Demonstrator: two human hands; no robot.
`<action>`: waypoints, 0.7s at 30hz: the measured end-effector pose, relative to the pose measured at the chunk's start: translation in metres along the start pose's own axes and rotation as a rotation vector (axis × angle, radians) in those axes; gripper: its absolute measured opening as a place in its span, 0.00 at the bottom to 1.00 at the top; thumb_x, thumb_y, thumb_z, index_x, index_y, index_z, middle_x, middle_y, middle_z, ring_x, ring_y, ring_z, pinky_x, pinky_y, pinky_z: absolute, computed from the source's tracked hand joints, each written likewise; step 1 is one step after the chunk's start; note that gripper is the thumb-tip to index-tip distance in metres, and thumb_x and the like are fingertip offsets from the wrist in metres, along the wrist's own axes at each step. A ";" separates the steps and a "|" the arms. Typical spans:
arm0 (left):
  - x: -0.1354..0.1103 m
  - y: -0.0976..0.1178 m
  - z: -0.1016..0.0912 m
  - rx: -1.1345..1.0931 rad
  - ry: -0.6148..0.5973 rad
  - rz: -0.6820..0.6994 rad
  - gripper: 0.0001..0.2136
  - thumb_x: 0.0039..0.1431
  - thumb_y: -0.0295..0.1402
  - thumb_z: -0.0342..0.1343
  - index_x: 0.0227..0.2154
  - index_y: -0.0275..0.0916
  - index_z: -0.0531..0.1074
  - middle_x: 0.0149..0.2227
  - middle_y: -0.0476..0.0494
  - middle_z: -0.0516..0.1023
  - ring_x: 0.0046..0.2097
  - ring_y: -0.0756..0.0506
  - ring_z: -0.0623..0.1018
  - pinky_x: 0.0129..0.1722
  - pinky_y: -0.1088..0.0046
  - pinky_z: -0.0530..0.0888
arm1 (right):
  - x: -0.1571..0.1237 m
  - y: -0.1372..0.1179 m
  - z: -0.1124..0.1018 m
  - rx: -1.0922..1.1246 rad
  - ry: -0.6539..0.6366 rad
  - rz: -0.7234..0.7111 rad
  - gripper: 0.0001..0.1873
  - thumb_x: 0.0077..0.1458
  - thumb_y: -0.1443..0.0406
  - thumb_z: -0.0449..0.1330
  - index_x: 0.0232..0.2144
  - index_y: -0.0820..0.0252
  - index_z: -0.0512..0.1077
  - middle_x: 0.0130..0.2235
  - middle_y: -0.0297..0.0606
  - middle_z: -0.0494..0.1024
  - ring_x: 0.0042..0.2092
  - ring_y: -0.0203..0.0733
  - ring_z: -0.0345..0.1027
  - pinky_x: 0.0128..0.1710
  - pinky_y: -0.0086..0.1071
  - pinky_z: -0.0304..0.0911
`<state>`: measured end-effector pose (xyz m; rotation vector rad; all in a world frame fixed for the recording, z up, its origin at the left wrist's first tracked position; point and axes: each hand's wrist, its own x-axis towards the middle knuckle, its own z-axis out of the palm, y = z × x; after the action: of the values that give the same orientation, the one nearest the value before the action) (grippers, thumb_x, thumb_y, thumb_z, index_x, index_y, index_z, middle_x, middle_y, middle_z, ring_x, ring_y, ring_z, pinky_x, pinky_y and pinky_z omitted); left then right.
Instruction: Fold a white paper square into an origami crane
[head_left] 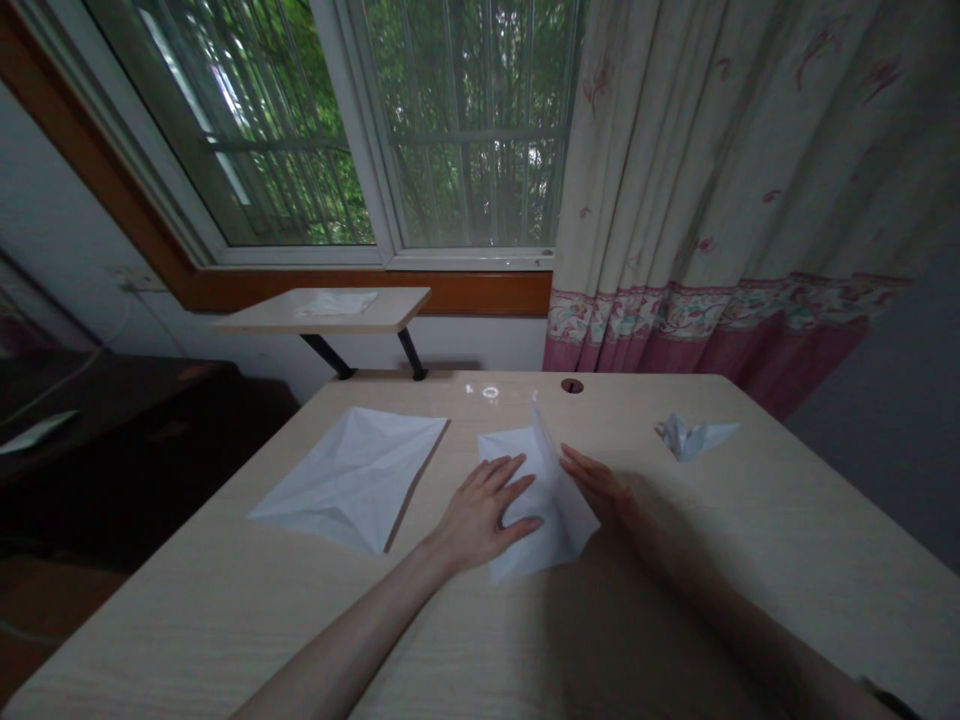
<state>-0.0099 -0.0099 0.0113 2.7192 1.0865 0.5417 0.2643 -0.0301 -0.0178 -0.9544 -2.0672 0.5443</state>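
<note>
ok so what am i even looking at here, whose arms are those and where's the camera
This picture comes from a camera worn on a person's head, looking down at their own two arms over a pale wooden desk. The left hand lies flat on a white paper sheet, and the right hand touches its raised flap; neither grips anything. To the left lies a creased paper square, and to the right a small folded paper shape.
</note>
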 end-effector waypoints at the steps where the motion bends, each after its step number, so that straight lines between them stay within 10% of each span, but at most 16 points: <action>1: 0.000 -0.001 0.001 -0.021 0.041 -0.013 0.26 0.65 0.52 0.51 0.61 0.45 0.66 0.68 0.41 0.59 0.67 0.37 0.62 0.65 0.52 0.62 | 0.000 -0.002 0.001 0.001 -0.009 -0.031 0.34 0.68 0.49 0.26 0.67 0.45 0.55 0.69 0.36 0.56 0.68 0.46 0.51 0.66 0.49 0.51; 9: 0.003 -0.012 0.006 -0.167 0.375 -0.216 0.20 0.70 0.42 0.46 0.59 0.40 0.65 0.64 0.37 0.66 0.65 0.39 0.65 0.64 0.50 0.63 | -0.005 -0.020 0.005 -0.127 -0.095 -0.028 0.34 0.67 0.47 0.30 0.71 0.47 0.37 0.72 0.35 0.47 0.70 0.49 0.44 0.67 0.50 0.47; 21: 0.002 -0.017 0.008 -0.347 0.544 -0.360 0.18 0.69 0.39 0.47 0.58 0.42 0.66 0.62 0.37 0.67 0.64 0.39 0.66 0.65 0.51 0.61 | -0.003 -0.023 0.005 -0.221 -0.307 -0.089 0.35 0.67 0.45 0.34 0.70 0.47 0.36 0.72 0.39 0.43 0.71 0.47 0.41 0.69 0.52 0.33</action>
<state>-0.0158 0.0040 -0.0002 2.0580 1.3957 1.3055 0.2515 -0.0472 -0.0078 -0.9442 -2.4737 0.4440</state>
